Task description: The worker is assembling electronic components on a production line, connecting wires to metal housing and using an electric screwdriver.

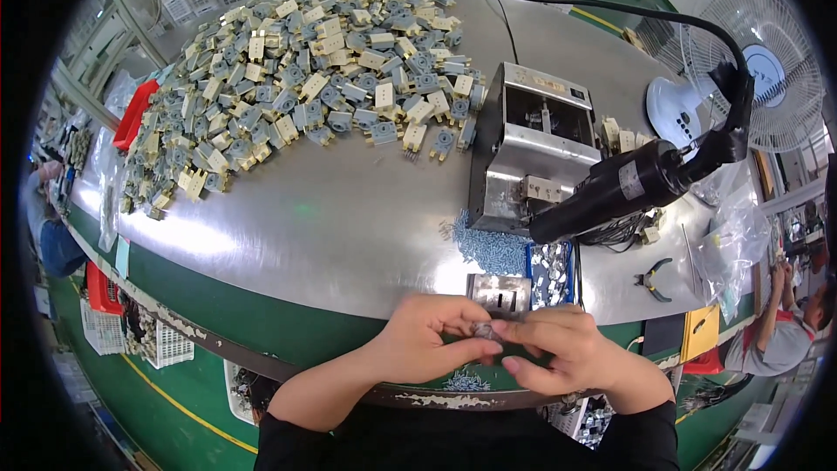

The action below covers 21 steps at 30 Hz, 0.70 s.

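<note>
In front of my body, both hands meet over the near edge of the metal worktable (pixel 305 235). My left hand (pixel 427 336) is closed, pinching a small grey metal part (pixel 483 330) between thumb and fingers. From the other side, my right hand (pixel 562 351) has its curled fingertips on the same part, its thumb lower down. Fingers cover much of the part, so its exact kind cannot be made out. Just beyond lies a slotted metal block (pixel 500 293), beside a blue tray (pixel 571 283) of small shiny metal pieces. Loose screws (pixel 493 249) are heaped behind the block.
A large heap of grey-and-cream parts (pixel 305 78) covers the far left. A metal machine (pixel 532 148) stands right of centre, with a black cylindrical tool (pixel 623 190) leaning before it. Pliers (pixel 654 280), a plastic bag (pixel 732 249) and a fan (pixel 758 74) are at right.
</note>
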Each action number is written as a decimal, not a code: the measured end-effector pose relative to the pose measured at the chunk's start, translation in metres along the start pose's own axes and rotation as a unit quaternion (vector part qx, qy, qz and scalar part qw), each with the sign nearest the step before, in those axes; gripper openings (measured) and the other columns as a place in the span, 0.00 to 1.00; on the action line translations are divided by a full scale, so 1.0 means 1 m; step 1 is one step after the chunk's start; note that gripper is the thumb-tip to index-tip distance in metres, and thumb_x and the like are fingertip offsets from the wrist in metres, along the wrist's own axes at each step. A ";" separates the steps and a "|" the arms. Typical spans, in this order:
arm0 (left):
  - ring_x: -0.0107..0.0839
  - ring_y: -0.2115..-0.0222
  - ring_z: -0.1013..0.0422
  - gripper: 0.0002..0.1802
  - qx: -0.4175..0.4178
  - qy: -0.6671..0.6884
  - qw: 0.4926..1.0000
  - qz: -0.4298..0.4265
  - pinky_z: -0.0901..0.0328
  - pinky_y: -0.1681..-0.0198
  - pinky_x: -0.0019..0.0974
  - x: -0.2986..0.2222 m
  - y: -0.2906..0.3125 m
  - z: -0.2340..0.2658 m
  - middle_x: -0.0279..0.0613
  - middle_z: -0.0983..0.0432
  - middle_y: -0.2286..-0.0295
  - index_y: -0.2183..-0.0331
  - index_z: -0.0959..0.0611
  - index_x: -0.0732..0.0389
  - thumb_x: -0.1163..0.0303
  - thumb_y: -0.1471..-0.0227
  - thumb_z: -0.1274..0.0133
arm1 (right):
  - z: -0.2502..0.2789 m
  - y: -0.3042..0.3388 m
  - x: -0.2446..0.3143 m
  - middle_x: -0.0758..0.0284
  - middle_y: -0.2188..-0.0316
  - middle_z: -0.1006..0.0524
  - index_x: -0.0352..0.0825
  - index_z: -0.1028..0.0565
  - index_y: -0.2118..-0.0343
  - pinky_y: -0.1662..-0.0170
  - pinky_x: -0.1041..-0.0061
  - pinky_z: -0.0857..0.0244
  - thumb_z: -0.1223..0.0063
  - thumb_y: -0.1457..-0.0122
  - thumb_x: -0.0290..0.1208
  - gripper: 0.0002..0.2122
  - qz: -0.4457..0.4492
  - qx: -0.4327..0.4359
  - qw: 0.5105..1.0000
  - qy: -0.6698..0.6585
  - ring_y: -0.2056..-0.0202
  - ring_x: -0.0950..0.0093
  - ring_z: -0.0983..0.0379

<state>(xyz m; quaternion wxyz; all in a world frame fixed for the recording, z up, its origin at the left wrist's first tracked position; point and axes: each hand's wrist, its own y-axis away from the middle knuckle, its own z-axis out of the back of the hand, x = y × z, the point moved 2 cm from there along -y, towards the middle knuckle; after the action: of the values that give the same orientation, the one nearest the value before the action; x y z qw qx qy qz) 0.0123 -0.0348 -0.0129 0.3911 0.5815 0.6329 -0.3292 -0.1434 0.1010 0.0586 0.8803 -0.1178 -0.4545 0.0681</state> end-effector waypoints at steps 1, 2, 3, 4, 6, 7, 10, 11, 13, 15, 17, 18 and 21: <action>0.28 0.65 0.18 0.12 -0.044 -0.101 0.993 -0.046 0.24 0.61 0.30 -0.002 0.001 -0.001 0.46 0.15 0.67 0.58 0.19 0.71 0.83 0.45 0.36 | -0.003 0.001 0.000 0.67 0.84 0.29 0.24 0.19 0.54 0.79 0.75 0.37 0.37 0.48 0.22 0.17 0.010 -0.029 0.999 0.017 0.84 0.73 0.31; 0.27 0.65 0.18 0.12 -0.087 -0.201 0.971 -0.092 0.24 0.60 0.29 -0.003 0.002 -0.003 0.46 0.15 0.67 0.59 0.19 0.71 0.83 0.46 0.36 | -0.006 0.002 -0.002 0.67 0.84 0.29 0.24 0.19 0.54 0.79 0.75 0.37 0.37 0.48 0.22 0.17 0.008 -0.030 0.999 0.014 0.84 0.73 0.31; 0.25 0.65 0.19 0.12 -0.112 -0.227 0.959 -0.129 0.24 0.60 0.29 -0.003 0.001 -0.006 0.44 0.16 0.68 0.61 0.19 0.71 0.84 0.48 0.35 | -0.009 0.003 -0.005 0.65 0.82 0.28 0.23 0.20 0.54 0.79 0.75 0.36 0.39 0.48 0.21 0.17 0.014 -0.051 0.999 0.014 0.84 0.72 0.31; 0.25 0.65 0.19 0.12 -0.114 -0.227 0.959 -0.125 0.24 0.60 0.29 -0.003 0.002 -0.007 0.44 0.16 0.68 0.61 0.19 0.71 0.84 0.48 0.35 | -0.011 0.004 -0.007 0.63 0.81 0.27 0.23 0.20 0.53 0.78 0.75 0.35 0.40 0.48 0.21 0.17 0.020 -0.070 0.997 0.012 0.83 0.72 0.30; 0.28 0.65 0.18 0.12 -0.127 -0.281 0.936 -0.172 0.23 0.61 0.31 -0.001 0.005 -0.009 0.47 0.16 0.67 0.60 0.20 0.72 0.85 0.47 0.35 | -0.016 0.006 -0.011 0.62 0.79 0.27 0.21 0.21 0.53 0.78 0.75 0.36 0.44 0.47 0.17 0.17 0.035 -0.082 0.996 -0.003 0.81 0.71 0.30; 0.34 0.65 0.17 0.12 -0.102 -0.175 0.965 -0.165 0.21 0.61 0.34 0.005 0.004 -0.008 0.52 0.16 0.66 0.59 0.22 0.73 0.85 0.45 0.38 | -0.016 0.007 -0.013 0.62 0.79 0.27 0.21 0.21 0.52 0.78 0.74 0.36 0.45 0.47 0.16 0.18 0.041 -0.075 0.996 0.001 0.81 0.70 0.30; 0.41 0.66 0.16 0.12 -0.041 -0.027 0.992 -0.117 0.20 0.62 0.38 0.008 0.004 0.000 0.55 0.17 0.66 0.58 0.24 0.74 0.86 0.44 0.41 | -0.015 0.007 -0.020 0.61 0.79 0.27 0.23 0.20 0.50 0.77 0.73 0.37 0.47 0.47 0.13 0.19 0.047 -0.068 0.996 -0.016 0.81 0.70 0.31; 0.43 0.66 0.16 0.11 -0.031 -0.047 0.991 -0.120 0.20 0.62 0.40 0.006 0.003 0.002 0.56 0.17 0.65 0.58 0.24 0.73 0.86 0.42 0.42 | -0.013 0.005 -0.019 0.61 0.78 0.27 0.24 0.20 0.49 0.76 0.73 0.37 0.47 0.47 0.13 0.20 0.038 -0.058 0.997 -0.029 0.81 0.70 0.31; 0.43 0.67 0.16 0.11 -0.038 -0.015 0.993 -0.108 0.19 0.62 0.40 0.010 0.000 0.003 0.56 0.17 0.65 0.58 0.24 0.72 0.85 0.43 0.42 | -0.009 0.005 -0.017 0.62 0.79 0.28 0.25 0.21 0.48 0.75 0.72 0.38 0.46 0.45 0.14 0.20 0.009 -0.042 0.998 -0.041 0.80 0.69 0.32; 0.41 0.67 0.16 0.12 -0.040 0.028 0.995 -0.082 0.19 0.62 0.42 0.013 -0.002 0.006 0.55 0.17 0.63 0.57 0.24 0.71 0.83 0.42 0.40 | -0.004 0.001 -0.015 0.61 0.78 0.27 0.25 0.21 0.47 0.74 0.71 0.36 0.46 0.44 0.14 0.19 -0.004 -0.031 0.999 -0.042 0.79 0.68 0.30; 0.40 0.67 0.17 0.13 -0.043 0.038 0.995 -0.086 0.19 0.61 0.42 0.014 -0.005 0.009 0.53 0.17 0.63 0.57 0.24 0.71 0.83 0.43 0.40 | -0.004 0.001 -0.016 0.59 0.74 0.22 0.26 0.21 0.47 0.71 0.71 0.32 0.44 0.42 0.16 0.18 -0.017 -0.045 0.998 -0.034 0.76 0.66 0.25; 0.39 0.66 0.17 0.14 -0.046 0.047 0.993 -0.096 0.19 0.61 0.42 0.016 -0.005 0.009 0.52 0.17 0.63 0.56 0.24 0.71 0.82 0.43 0.40 | -0.004 0.002 -0.015 0.59 0.74 0.22 0.26 0.21 0.47 0.71 0.71 0.32 0.44 0.42 0.16 0.18 -0.019 -0.046 0.998 -0.037 0.76 0.66 0.25; 0.37 0.66 0.18 0.10 -0.027 0.035 0.994 -0.101 0.21 0.65 0.39 0.015 -0.009 0.002 0.52 0.17 0.65 0.57 0.23 0.70 0.74 0.37 0.43 | 0.000 0.005 -0.015 0.57 0.72 0.20 0.27 0.21 0.47 0.68 0.71 0.29 0.43 0.41 0.17 0.18 -0.038 -0.038 0.998 -0.036 0.73 0.64 0.22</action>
<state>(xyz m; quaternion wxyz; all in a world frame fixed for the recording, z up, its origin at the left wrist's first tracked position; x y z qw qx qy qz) 0.0033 -0.0306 -0.0272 0.3489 0.5149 0.7107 -0.3288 -0.1519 0.1020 0.0457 0.8604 -0.1310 -0.4920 0.0216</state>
